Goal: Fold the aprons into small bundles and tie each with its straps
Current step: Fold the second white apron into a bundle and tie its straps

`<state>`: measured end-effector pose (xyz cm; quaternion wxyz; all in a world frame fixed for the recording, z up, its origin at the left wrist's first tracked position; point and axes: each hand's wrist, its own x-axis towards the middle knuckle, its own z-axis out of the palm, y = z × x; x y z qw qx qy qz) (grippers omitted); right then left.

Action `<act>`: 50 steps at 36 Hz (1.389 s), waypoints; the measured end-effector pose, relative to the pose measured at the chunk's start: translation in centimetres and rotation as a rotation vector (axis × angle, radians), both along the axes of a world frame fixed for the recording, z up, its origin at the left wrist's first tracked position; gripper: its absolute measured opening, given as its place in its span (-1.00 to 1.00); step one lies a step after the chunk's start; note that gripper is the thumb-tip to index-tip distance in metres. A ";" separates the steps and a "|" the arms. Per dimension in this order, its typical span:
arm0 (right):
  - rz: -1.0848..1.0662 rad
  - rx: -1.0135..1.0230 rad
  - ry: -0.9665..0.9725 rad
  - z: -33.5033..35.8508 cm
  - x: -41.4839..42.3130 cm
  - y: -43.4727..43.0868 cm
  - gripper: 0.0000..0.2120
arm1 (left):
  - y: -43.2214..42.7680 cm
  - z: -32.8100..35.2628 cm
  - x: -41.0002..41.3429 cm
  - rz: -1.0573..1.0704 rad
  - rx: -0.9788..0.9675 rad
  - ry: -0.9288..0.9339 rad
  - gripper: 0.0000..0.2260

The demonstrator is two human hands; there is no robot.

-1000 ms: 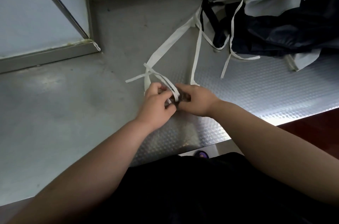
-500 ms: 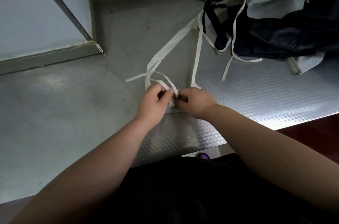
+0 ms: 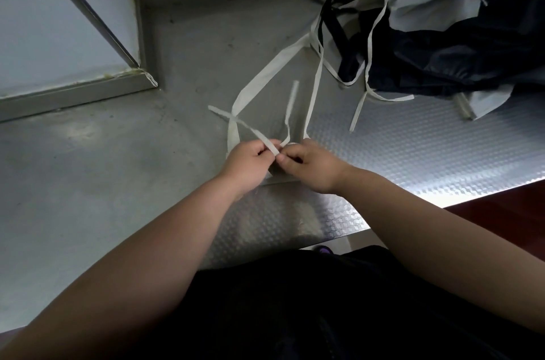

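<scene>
A small folded grey apron bundle (image 3: 278, 175) lies on the steel counter, mostly hidden under my two hands. My left hand (image 3: 249, 160) pinches a narrow white strap (image 3: 244, 126) that runs up and to the left from the bundle. My right hand (image 3: 311, 165) pinches a second white strap end (image 3: 290, 107) that stands up and curls above the fingers. The two hands meet thumb to thumb over the bundle. A wider white strap (image 3: 267, 76) loops from the bundle back toward the pile.
A heap of dark and light grey aprons (image 3: 442, 35) with several loose white straps fills the back right of the steel counter (image 3: 413, 153). A wall corner and metal ledge (image 3: 76, 94) stand at the left. The counter's front edge runs near my body.
A strap end has come free and now stands up above my right hand. Both hands have shifted slightly apart, drawing the straps out from the bundle.
</scene>
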<state>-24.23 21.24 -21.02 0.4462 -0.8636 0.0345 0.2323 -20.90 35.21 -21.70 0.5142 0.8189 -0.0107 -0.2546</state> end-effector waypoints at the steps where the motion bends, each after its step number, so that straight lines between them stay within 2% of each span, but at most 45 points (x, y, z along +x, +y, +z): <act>1: -0.012 -0.017 0.002 0.0 0.1 0.2 -0.62 | 0.4 0.2 0.0 0.004 -0.050 0.042 -0.83; 3: -0.037 -0.053 0.010 0.0 0.4 0.5 -0.61 | 1.1 0.5 0.1 0.019 -0.153 0.117 -0.85; 6: -0.016 -0.113 0.059 0.4 0.6 0.9 -0.66 | 1.6 0.5 -0.1 -0.011 -0.178 0.097 -0.87; 9: -0.092 0.064 0.145 1.5 0.7 0.6 -0.66 | 1.6 0.2 -0.1 0.051 -0.216 0.084 -0.80; 12: -0.174 0.074 0.197 1.9 0.9 0.0 -0.61 | 2.0 0.4 0.0 -0.058 -0.236 0.086 -0.83; 16: -0.160 -0.002 0.171 1.8 1.0 0.5 -0.47 | 2.2 0.4 0.2 -0.134 -0.191 0.112 -0.80; 20: -0.057 -0.085 0.108 1.5 0.6 0.8 -0.60 | 2.3 0.5 0.4 -0.077 -0.282 0.231 -0.80; 26: -0.159 -0.146 0.033 0.7 0.6 1.3 -0.63 | 2.3 0.1 0.0 0.029 -0.355 0.120 -0.83; 29: -0.259 0.000 0.126 0.9 0.7 1.2 -0.66 | 2.0 0.1 -0.1 0.038 -0.404 0.141 -0.80; 32: -0.321 0.292 0.238 1.1 0.7 0.6 -0.72 | 2.0 0.1 -0.1 0.046 -0.392 0.120 -0.81; 35: -0.402 0.537 0.273 1.1 0.7 0.3 -0.87 | 2.1 -0.1 -0.3 0.064 -0.380 0.117 -0.78; 40: -0.528 0.711 0.252 0.6 0.3 0.1 -0.84 | 2.1 0.0 -0.8 0.085 -0.337 0.065 -0.85; 44: -0.567 0.581 0.138 -0.8 -0.8 -0.4 -0.91 | 2.1 -0.6 -1.8 0.197 -0.263 -0.078 -0.82; 50: -0.454 0.119 -0.065 -1.0 -1.5 -0.1 -0.84 | 1.8 -0.9 -3.1 0.383 -0.194 -0.224 -0.90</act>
